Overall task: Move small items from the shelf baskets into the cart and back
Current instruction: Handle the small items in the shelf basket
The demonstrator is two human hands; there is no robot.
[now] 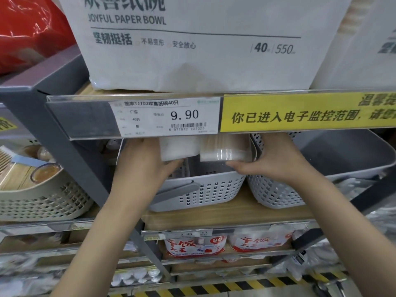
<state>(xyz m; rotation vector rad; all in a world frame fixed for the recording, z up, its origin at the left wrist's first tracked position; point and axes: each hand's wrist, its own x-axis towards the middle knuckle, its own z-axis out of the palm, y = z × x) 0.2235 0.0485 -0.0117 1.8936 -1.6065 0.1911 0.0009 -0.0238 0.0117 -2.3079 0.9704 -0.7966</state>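
Head view: both forearms are raised from the bottom of the frame and stretched up toward a white basket (205,191) that sits on a wooden shelf (225,215), just under the shelf above. The left hand (145,163) is held over the basket's left rim, back of the hand toward the camera, and a white packet (177,147) is gripped by its fingers (173,165), which are curled under the packet's lower edge. The right hand (276,161) is reached in from the right, wrist bent inward, and a clear box of toothpicks (225,150) is pinched at its lower right corner by thumb and fingers; the fingertips are partly blurred. Both items are held side by side above the open mouth of the basket, touching or nearly touching each other, their upper parts hidden behind the price rail (132,116).

A second white basket (274,194) is seen just to the right of the first, with a grey bin (347,155) beyond it. A beige basket (42,200) with combs and round items is set well apart on the left. On the upper shelf a large white paper bowl pack (192,50) is placed, with a price tag (165,115) reading 9.90 and a yellow notice strip (308,113) fixed below it. Red and white packs (195,245) are shelved underneath. No cart can be made out.
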